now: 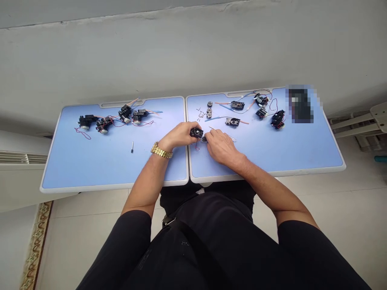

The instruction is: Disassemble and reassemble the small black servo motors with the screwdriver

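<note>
My left hand (180,136) is closed around a small black plastic housing (196,132), holding it just right of the seam between the two table halves. A thin red wire (197,148) loops below the housing. My right hand (222,147) is bent over beside it, fingertips pinched on a small round dark part (203,139) that sits close to the housing's right end. Whether the two parts touch, I cannot tell. Behind my hands are several tiny screws (200,114) in a loose scatter, and three round metal-rimmed parts (209,110) in a row.
Two opened black housings (237,105) with coloured wires lie at the back right, near more wired black assemblies (277,119). A pixelated dark object (300,104) is at the right end. Several finished-looking assemblies (104,125) and a small dark-ended rod (132,147) lie left.
</note>
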### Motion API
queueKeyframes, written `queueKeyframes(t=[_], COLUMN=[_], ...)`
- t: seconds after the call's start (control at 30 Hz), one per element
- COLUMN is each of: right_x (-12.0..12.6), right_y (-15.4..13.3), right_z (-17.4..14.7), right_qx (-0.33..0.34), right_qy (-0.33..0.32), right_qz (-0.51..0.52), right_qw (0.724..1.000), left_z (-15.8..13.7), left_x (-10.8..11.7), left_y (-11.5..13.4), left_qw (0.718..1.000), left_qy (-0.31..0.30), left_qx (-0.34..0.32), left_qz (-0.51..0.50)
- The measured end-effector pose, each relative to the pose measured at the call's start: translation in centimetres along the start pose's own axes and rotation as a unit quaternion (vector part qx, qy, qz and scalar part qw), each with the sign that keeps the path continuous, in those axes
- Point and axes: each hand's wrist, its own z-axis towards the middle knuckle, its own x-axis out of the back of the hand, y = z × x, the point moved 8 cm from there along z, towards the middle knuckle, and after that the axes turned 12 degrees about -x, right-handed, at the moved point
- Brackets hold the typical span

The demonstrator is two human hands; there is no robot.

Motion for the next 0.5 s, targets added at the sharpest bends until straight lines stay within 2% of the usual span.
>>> queueKeyframes(t=[0.3, 0.5], right_x=[-0.9, -1.4], right_y=[1.5, 2.9], right_z=[0.5, 1.2], right_qx=[0.006, 0.046], right_qy=[-0.005, 0.03], right_qz=[0.048, 0.157], right_qw=[0.999, 0.986], left_z=[1.2, 1.4], left_x=[-2.8, -2.4], left_y=[0.4, 0.3], left_qw=[0.991, 0.996], left_qy=[-0.038, -0.007], left_qx=[-0.041, -0.043], left_qz=[0.119, 0.077])
